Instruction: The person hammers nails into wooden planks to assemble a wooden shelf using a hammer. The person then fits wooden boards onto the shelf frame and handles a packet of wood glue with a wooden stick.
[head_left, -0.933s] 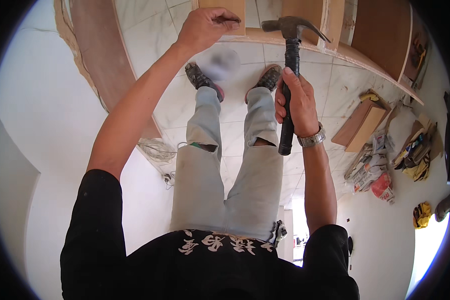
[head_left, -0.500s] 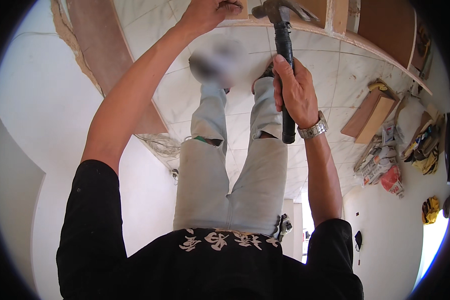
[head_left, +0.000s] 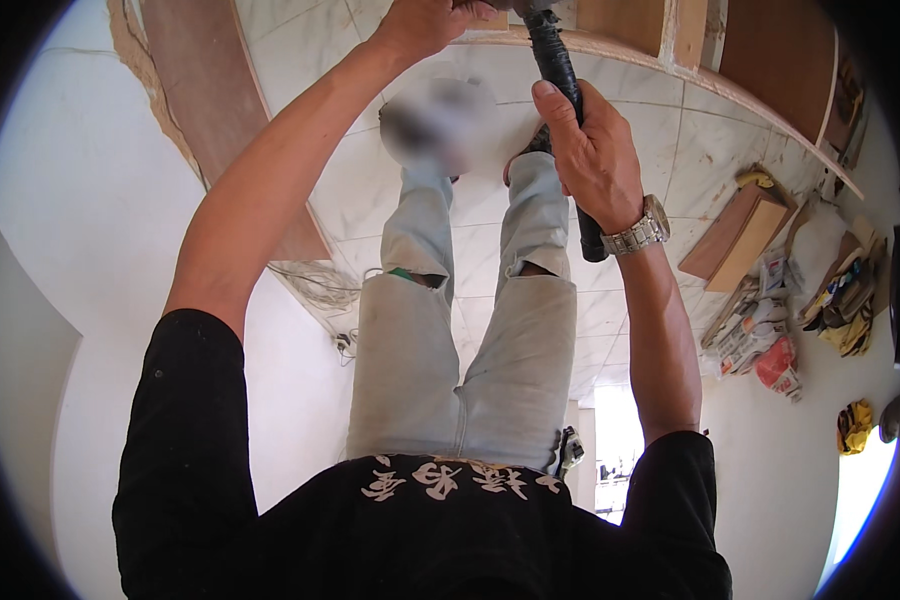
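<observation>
My right hand (head_left: pixel 602 155) is wrapped around the black handle of a claw hammer (head_left: pixel 554 58). The hammer tilts, its handle's end beside my wristwatch and its head partly cut off by the top edge. At the top of the view my left hand (head_left: pixel 422 27) is closed, fingertips pinched together close to the hammer head. Anything between those fingers is too small or hidden to make out. Both hands are over the near edge of a wooden frame (head_left: pixel 620 50) with brown panels.
A long brown board (head_left: pixel 205 90) leans along the left wall. Wood offcuts (head_left: pixel 735 235), plastic bags (head_left: pixel 770 340) and a tool bag (head_left: pixel 845 310) lie on the right of the tiled floor (head_left: pixel 635 130). Loose cable (head_left: pixel 315 285) lies by the left wall.
The hammer and my right hand have moved up and slightly forward, so the hammer head now sits at the top edge beside my left hand. My left hand has shifted a little right.
</observation>
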A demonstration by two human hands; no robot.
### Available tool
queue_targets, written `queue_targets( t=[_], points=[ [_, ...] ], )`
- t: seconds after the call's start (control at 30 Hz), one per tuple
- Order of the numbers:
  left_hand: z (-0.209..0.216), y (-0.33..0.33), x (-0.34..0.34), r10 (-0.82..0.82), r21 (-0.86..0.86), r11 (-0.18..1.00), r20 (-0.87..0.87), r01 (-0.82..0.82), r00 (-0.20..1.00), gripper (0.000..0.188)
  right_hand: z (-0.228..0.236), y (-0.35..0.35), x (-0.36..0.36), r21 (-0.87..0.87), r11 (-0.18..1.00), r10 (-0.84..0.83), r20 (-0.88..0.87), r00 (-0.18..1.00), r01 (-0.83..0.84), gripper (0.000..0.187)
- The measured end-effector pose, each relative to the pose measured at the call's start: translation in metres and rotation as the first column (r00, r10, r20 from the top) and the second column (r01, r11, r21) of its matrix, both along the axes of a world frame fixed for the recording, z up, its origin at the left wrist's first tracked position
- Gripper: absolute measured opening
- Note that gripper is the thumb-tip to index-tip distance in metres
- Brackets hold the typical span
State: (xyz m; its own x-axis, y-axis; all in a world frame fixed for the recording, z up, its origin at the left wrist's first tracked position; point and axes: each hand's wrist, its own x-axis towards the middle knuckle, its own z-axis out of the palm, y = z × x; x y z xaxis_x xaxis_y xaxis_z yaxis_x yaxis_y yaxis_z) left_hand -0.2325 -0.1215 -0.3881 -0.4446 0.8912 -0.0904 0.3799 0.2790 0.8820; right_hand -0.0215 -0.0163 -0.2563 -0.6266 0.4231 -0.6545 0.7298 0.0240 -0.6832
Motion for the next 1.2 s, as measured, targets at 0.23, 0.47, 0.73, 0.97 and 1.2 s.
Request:
queue_targets(
  t=[0.23,0.47,0.73,0.97,1.2],
  points=[
    [0.002,0.002,0.002,-0.042,0.048,0.998,-0.159,0.050,0.986,0.019,0.017,0.010,-0.003,-0.035,0.999,0.002,-0.013,1.000,-0.002,0.060],
    [-0.005,0.000,-0.002,-0.098,-0.005,0.995,-0.241,0.100,0.965,0.013,0.009,0.017,-0.010,-0.050,0.999,0.018,0.050,0.999,-0.016,0.061],
    [-0.003,0.003,-0.003,-0.012,-0.056,0.998,0.013,0.012,1.000,0.011,0.009,0.027,-0.018,-0.231,0.970,-0.032,0.162,0.986,0.070,0.061],
    [0.002,0.005,0.002,0.068,-0.099,0.992,-0.045,-0.072,0.997,0.009,0.009,0.031,-0.020,-0.201,0.979,-0.029,0.083,0.996,0.046,0.060],
    [0.010,0.002,0.004,-0.019,-0.126,0.992,0.013,0.020,1.000,0.016,0.005,0.038,-0.020,-0.172,0.985,-0.020,-0.018,1.000,0.017,0.057]
  ],
)
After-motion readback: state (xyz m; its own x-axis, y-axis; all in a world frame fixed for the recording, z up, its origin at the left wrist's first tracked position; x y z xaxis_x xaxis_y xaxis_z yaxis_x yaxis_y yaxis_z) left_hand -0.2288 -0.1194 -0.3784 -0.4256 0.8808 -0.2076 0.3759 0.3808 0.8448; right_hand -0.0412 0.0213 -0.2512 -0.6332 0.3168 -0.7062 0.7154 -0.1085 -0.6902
